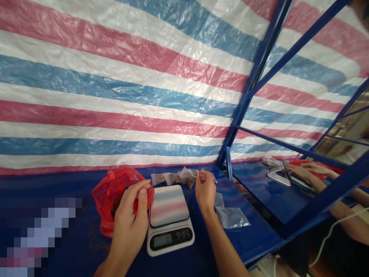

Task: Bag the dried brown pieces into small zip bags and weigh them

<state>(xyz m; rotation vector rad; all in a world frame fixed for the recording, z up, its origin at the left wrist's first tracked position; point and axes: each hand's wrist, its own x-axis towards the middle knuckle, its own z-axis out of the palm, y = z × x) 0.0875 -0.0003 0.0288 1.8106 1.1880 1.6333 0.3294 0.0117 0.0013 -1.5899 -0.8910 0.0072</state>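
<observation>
A striped red, white and blue tarp [115, 77] fills the wall ahead, held by a blue metal frame [248, 84]. Below it runs a blue table [248, 234], with one mirror [276, 192] standing at its right end and reflecting the hands. A pixelated patch hides the table's lower left corner.

On the table are one red plastic bag [108, 204], with dark loose pieces [115, 206] inside, and one white kitchen scale [170, 240]. Nothing sits on the scale's platform. Behind the scale lies a row of small clear bags [180, 177] filled with the same kind of dark pieces, about three or four, though they overlap too much to count exactly. To the right lies one flat clear bag [232, 217] with no visible contents.

The work in hand appears to be portioning at the scale. The left hand [128, 223] is at the red bag's edge, its thumb and fingers closed in a pinch on the plastic. The right hand [205, 191] hangs just behind the scale, its fingertips [203, 176] bunched together; I cannot tell whether they hold anything.
</observation>
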